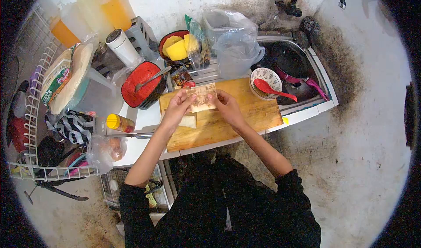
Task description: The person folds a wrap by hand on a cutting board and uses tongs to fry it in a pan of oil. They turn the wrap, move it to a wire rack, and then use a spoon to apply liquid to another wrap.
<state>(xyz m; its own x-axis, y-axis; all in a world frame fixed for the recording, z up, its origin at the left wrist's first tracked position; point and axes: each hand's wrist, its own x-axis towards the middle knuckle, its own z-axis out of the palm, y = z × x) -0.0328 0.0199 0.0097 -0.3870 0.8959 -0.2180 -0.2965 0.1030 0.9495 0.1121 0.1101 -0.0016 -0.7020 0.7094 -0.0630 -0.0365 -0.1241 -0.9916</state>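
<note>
Flatbread: pale, brown-mottled, rectangular
Left hand: pinching one edge
Right hand: pinching opposite edge
Board: wooden, flat

Head view — forward, steeply down

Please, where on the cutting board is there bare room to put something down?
On the cutting board, bare wood shows between the right hand and the patterned bowl, and also between the folded sheet and the right forearm. Behind the board it is crowded: red bowl, packets, clear pitcher.
</note>
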